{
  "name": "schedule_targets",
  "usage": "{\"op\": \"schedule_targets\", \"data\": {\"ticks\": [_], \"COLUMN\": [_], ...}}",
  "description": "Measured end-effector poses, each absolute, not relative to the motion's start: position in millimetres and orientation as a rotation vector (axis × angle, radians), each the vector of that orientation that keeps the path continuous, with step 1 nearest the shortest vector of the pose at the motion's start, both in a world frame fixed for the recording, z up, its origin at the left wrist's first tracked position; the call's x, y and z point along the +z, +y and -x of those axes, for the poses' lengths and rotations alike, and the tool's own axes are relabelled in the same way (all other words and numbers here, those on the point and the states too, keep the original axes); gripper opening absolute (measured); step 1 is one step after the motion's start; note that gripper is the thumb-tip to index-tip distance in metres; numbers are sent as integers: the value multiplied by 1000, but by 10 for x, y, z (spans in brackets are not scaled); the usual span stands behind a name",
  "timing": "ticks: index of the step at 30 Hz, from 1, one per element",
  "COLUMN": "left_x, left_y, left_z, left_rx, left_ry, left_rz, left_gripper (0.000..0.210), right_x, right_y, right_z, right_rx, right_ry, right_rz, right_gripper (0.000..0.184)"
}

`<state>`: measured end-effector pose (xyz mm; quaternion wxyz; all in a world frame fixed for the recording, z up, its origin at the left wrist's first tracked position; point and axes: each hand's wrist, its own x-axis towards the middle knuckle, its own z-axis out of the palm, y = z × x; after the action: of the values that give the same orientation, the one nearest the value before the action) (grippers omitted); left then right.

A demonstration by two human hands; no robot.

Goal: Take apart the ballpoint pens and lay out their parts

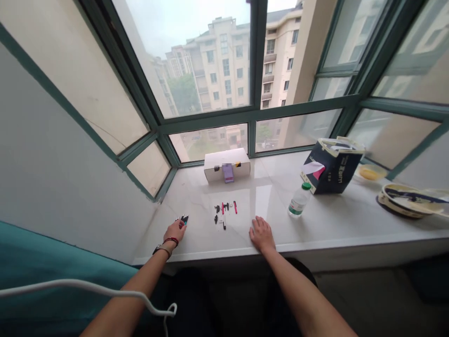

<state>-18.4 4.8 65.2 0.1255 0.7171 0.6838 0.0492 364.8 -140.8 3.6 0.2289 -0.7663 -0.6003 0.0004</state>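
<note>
On the left of the white sill, my left hand (pixel 175 230) has its fingers drawn together at a small cluster of thin dark sticks with pale tips (pixel 184 218). Exactly what the fingertips pinch is too small to make out. My right hand (pixel 262 234) rests palm down near the front edge, fingers spread, holding nothing. Between the hands lie several small parts: a red-and-black stick (pixel 235 207), a red stick (pixel 222 208), a white stick with a black end (pixel 224 222), and little black pieces (pixel 217 208).
A white box (pixel 227 167) with a purple packet (pixel 228 173) on its front stands by the window. To the right are a green-capped bottle (pixel 298 201), a dark paper bag (pixel 332 167), a bowl (pixel 370 173) and a round dark-and-cream item (pixel 403 200). A white cable (pixel 87 289) crosses the lower left.
</note>
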Motion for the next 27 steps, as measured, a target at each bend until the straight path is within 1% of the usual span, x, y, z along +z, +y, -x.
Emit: {"op": "schedule_targets", "data": {"ticks": [3, 6, 8, 13, 19, 27], "left_x": [703, 692, 653, 493, 404, 432], "left_y": [90, 52, 45, 161, 244, 116], "left_z": [257, 199, 163, 226, 336, 131], "left_rx": [-127, -219, -232, -184, -212, -239], "left_ry": [2012, 2031, 2074, 2118, 2049, 1899], "left_rz": [-2145, -2183, -2149, -1968, -1886, -1756], "left_gripper": [20, 15, 16, 28, 26, 21], "right_x": [53, 65, 74, 101, 116, 122], "right_y": [-1414, -1418, -1420, -1432, -1441, -1444], "right_z": [-3641, -3637, -3635, -3639, -3643, -3647], "right_rx": [31, 60, 65, 62, 48, 57], "right_ry": [-1637, -1621, -1612, -1624, -1638, -1633], "right_rz": [2113, 2102, 2099, 2120, 2115, 2115], "right_gripper": [41, 42, 41, 40, 40, 40]}}
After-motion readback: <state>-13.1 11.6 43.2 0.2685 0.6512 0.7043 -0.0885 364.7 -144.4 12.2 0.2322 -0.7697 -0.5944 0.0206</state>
